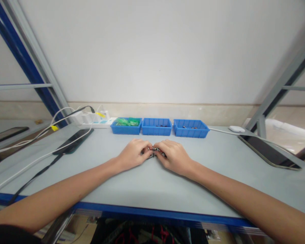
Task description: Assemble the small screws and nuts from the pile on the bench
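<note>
A small dark, partly shiny item [154, 149] is between my two hands, just above or on the grey table [152, 186]; its shape is too small to make out. My left hand [135, 154] pinches it from the left with thumb and fingers. From the right, my right hand [174, 156] closes on it in a similar pinch. Behind the hands stand three blue trays in a row: the left one [126, 129] holds green material, while the middle one [157, 130] and the right one [191, 133] hold a few small dark pieces.
A dark phone [73, 140] with cables lies at the left, before a white power strip [99, 123]. Another phone [269, 151] lies at the right, near a white case [237, 129]. Metal rack posts flank the table, and a wall [157, 51] rises behind.
</note>
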The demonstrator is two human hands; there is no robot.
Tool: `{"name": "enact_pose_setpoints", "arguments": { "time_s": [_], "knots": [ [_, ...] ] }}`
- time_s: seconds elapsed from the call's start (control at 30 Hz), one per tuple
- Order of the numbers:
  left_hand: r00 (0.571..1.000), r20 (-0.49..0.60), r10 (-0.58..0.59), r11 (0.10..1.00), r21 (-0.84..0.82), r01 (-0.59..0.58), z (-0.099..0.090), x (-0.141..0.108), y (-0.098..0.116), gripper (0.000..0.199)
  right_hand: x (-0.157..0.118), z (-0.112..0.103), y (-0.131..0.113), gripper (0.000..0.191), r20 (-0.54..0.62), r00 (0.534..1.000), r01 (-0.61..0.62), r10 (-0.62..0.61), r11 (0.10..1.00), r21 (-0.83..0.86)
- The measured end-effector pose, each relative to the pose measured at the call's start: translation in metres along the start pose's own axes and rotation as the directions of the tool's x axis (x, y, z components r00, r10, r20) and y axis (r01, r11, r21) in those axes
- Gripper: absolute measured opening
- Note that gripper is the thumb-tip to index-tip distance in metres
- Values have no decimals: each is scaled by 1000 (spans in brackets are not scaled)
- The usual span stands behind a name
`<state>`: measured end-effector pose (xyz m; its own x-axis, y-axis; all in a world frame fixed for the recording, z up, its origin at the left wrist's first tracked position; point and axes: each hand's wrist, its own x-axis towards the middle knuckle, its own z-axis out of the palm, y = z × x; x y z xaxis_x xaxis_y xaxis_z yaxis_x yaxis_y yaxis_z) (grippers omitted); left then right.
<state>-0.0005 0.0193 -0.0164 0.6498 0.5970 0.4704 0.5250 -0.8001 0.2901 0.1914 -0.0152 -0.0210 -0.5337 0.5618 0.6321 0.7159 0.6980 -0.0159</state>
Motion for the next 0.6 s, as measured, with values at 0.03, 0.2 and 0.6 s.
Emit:
{"name": "enact_pose_setpoints", "arguments": {
  "time_s": [0.03, 0.2, 0.6],
  "knots": [
    [1000, -2, -2, 1000, 2, 2, 0, 0, 0, 11, 0, 0, 0, 10, -7, 1000, 2, -2, 1000, -5],
    [1000, -12, -19, 1000, 19, 19, 0, 0, -1, 11, 0, 0, 2, 10, -14, 1000, 1, -1, 1000, -25],
    [995, 4, -97, 988, 117, 96, -17, 4, -10, 30, 28, -16, 25, 18, -90, 994, -70, 58, 988, -141]
  ]
}}
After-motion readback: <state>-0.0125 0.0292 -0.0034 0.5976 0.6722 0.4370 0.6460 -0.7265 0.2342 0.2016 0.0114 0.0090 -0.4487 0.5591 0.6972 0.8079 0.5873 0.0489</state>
